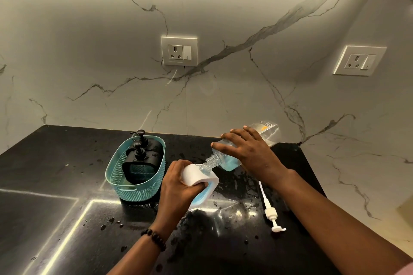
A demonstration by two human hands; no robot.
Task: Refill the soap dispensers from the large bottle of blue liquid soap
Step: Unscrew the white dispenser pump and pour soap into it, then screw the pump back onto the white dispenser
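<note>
While the left hand point(178, 187) grips the white dispenser point(202, 183), the right hand's point(250, 152) grip tilts the bottle point(225, 158) neck-down leftward.

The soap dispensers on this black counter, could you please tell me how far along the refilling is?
Done: the white pump is off and lies on the counter. In hand: the right hand tips the large clear bottle of blue soap into the white dispenser, which the left hand holds tilted. Left: refitting the pump; whether the two black dispensers in the teal basket still need filling, I cannot tell.

Basket point(116, 176) left of dispenser point(201, 176), pump point(271, 212) to its right.
</note>
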